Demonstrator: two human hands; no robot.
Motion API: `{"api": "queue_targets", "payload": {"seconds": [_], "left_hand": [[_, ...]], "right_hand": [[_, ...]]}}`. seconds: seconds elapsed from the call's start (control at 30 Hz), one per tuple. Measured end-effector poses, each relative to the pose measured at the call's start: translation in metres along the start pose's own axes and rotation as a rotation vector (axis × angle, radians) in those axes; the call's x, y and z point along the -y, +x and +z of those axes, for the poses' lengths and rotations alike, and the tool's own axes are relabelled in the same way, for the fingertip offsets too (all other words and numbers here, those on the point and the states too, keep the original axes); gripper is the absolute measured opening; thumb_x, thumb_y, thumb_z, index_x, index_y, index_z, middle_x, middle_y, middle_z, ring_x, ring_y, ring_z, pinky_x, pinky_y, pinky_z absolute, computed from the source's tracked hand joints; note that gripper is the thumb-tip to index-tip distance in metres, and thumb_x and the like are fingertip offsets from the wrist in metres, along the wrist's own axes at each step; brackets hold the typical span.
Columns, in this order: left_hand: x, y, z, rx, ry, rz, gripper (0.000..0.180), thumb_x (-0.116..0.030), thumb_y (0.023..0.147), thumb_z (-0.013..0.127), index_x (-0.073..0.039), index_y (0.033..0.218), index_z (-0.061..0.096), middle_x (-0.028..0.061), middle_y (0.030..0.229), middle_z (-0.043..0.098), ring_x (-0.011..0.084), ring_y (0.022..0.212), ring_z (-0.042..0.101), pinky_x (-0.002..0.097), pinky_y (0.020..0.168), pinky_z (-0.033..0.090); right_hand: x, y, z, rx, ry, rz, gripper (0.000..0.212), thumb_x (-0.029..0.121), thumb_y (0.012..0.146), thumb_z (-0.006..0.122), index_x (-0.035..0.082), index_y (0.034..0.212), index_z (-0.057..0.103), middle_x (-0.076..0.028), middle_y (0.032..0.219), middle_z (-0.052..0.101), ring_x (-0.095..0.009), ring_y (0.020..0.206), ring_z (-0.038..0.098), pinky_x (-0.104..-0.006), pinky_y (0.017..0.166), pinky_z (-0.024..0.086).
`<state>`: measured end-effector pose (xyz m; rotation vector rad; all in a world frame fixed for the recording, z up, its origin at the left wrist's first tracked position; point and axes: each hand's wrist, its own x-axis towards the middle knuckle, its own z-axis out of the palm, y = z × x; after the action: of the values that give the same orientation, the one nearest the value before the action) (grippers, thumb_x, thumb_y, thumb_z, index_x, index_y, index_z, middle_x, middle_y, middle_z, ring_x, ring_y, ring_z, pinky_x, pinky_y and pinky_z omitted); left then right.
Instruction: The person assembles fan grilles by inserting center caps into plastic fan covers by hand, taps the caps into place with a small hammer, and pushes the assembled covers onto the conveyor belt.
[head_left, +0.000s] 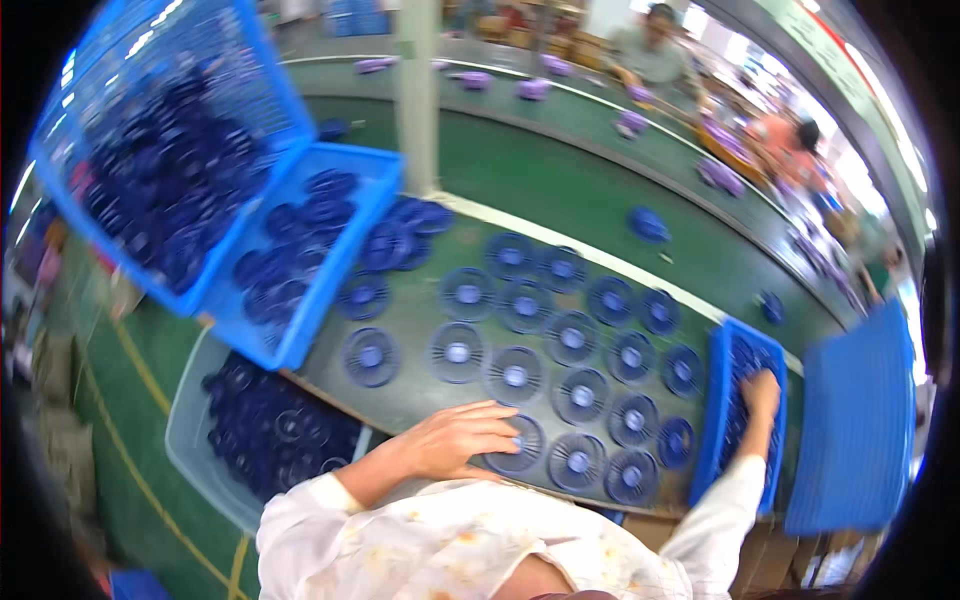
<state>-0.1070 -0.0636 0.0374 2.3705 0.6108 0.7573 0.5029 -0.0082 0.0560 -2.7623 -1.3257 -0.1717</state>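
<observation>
Rows of round blue slotted discs with pale hubs, like small fan grilles (pixel 515 375), lie flat on the dark table (pixel 400 400). My left hand (pixel 462 440) is open, its fingers stretched over the left edge of a near disc (pixel 524 452). Over at the right, my right hand (pixel 762 392) reaches into a narrow blue tray (pixel 712 440) of small dark blue parts (pixel 742 360). Its fingers look closed and point down among the parts; what they grip is hidden.
A blue tray of discs (pixel 388 165) and a large tilted blue crate (pixel 290 100) stand left. Below them is a grey tub (pixel 190 440) of dark parts. Stacked blue trays (pixel 855 420) rise at right. Beyond runs a green conveyor (pixel 560 170); people (pixel 655 50) work across it.
</observation>
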Motion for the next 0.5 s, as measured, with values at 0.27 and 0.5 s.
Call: {"api": "queue_targets", "payload": {"seconds": [0.27,0.5], "left_hand": [[0.059,0.001,-0.085,-0.579,0.567,-0.517,0.039,-0.017,0.081,0.077,-0.007,0.118,0.067,0.0151,0.121,0.068,0.0345,0.113,0.064,0.0438,0.095,0.055],[0.106,-0.034,-0.115,-0.363,0.755,-1.036,0.054,-0.034,0.078,0.085,-0.002,0.116,0.064,0.0157,0.116,0.067,0.0357,0.111,0.064,0.0471,0.090,0.055]], "right_hand": [[-0.002,0.004,0.010,-0.185,0.167,-0.063,0.012,0.010,0.081,0.077,0.004,0.091,0.080,-0.022,0.092,0.075,-0.037,0.089,0.074,-0.0459,0.086,0.057],[0.049,-0.049,-0.031,-0.220,0.777,-0.011,0.020,-0.002,0.090,0.064,0.001,0.106,0.074,-0.009,0.075,0.066,-0.019,0.065,0.068,-0.0328,0.060,0.059]]}}
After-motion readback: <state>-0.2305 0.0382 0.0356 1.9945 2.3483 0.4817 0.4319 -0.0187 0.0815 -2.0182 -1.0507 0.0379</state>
